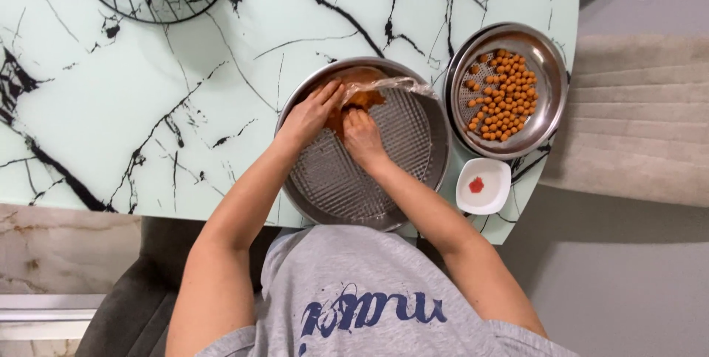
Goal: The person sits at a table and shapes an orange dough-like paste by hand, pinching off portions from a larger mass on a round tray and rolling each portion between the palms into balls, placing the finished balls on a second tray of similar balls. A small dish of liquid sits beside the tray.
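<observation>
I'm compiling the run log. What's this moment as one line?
left hand on orange dough | right hand on dough | both in ridged metal tray | dough balls in second tray

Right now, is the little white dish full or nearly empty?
Nearly empty. The little white dish holds only a small red dab in its middle, with bare white all around it. It sits beside the big metal pan.

We get soft, even daylight here; the table (111, 106) glares slightly, shadows stay faint, and everything looks pretty sharp.
</observation>
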